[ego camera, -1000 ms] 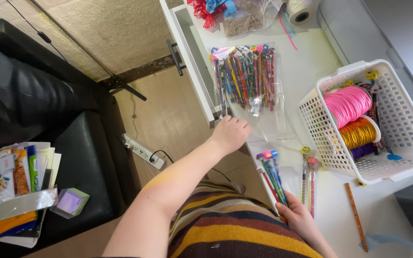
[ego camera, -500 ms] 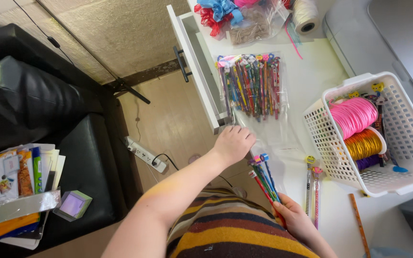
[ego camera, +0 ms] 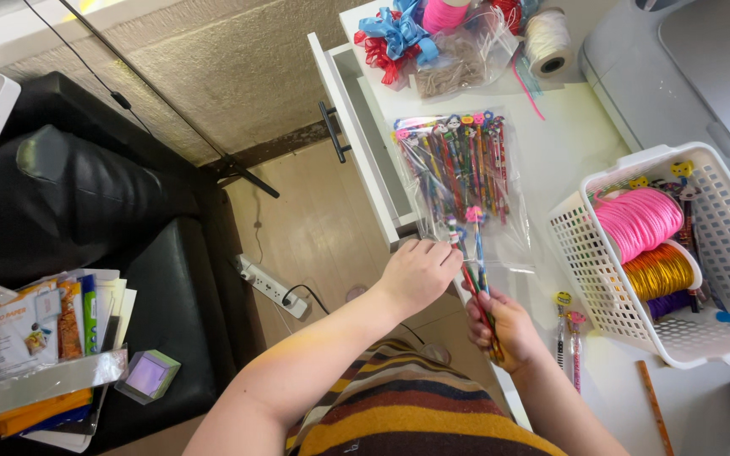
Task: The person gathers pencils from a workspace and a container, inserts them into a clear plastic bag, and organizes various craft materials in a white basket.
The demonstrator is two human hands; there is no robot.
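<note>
My right hand (ego camera: 507, 331) grips a small bunch of colourful pencils (ego camera: 471, 253) with toy toppers, tips pointing away from me. My left hand (ego camera: 420, 272) rests at the near edge of the white desk (ego camera: 568, 152), fingers curled by the pencils and by the mouth of a clear plastic bag (ego camera: 458, 173) full of similar pencils. That bag lies flat on the desk just beyond both hands. Two more topped pencils (ego camera: 568, 333) lie on the desk to the right of my right hand.
A white basket (ego camera: 720, 338) holds pink and gold cord spools. An open drawer (ego camera: 365, 143), ribbon bows (ego camera: 394, 34), a twine roll (ego camera: 547, 42) and a grey machine (ego camera: 686, 67) are farther off. A black sofa (ego camera: 86, 219), a power strip (ego camera: 268, 283) and stacked booklets (ego camera: 44, 338) lie left.
My right hand has lifted the bunch of pencils up towards the bag, and my left hand has stayed at the desk edge beside them. The view has shifted closer to the desk.
</note>
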